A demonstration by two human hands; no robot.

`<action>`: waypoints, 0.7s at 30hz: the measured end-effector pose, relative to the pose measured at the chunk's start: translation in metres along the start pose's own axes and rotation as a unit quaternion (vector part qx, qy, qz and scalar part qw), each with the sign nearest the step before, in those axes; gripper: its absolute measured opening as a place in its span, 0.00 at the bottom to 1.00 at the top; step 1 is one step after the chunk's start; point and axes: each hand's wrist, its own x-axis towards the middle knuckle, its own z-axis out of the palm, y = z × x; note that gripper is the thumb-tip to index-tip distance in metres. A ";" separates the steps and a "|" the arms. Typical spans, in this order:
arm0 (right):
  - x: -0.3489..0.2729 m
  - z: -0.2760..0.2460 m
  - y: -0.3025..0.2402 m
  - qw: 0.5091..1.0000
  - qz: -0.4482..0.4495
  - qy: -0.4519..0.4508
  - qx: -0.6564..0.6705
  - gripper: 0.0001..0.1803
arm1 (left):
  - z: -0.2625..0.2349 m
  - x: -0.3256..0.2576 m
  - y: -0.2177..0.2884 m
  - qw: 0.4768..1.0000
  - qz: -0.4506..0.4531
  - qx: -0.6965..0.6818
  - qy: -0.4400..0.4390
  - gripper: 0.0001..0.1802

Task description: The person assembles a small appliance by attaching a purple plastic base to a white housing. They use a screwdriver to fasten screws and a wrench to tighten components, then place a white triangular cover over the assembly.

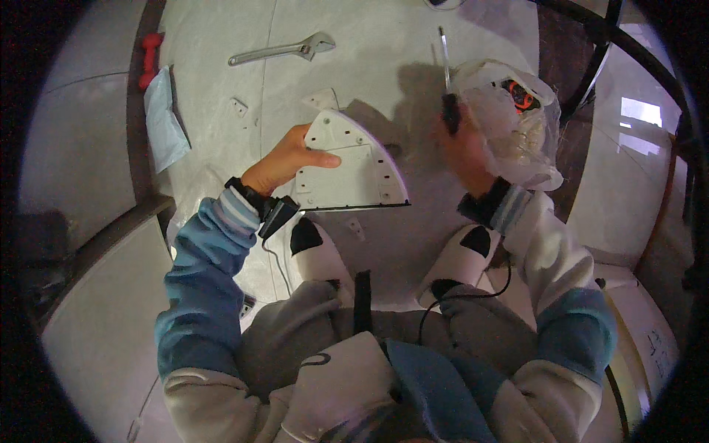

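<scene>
A white quarter-circle panel [347, 173] with small holes and a dark straight edge is gripped in my left hand [284, 164]. My thumb lies across its flat face, while the fingers behind it are hidden. On the right, my right hand [468, 156], slightly blurred, is closed around a screwdriver [450, 111] with a black handle. Its long metal shaft points up and away from me, apart from the panel. Just beyond the panel's tip lies a small white corner piece [322, 97].
An adjustable wrench [277, 53] lies on the pale floor. Right of my right hand sits a clear plastic bag [543, 144] containing a black and orange item. A pale blue packet [165, 122] and red dumbbell [150, 59] are far left. A black metal frame [591, 28] stands upper right.
</scene>
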 end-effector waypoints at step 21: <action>0.059 0.054 -0.002 0.997 -0.064 0.035 0.021 0.20 | -0.012 -0.010 -0.097 0.984 -0.022 0.173 -0.037 0.29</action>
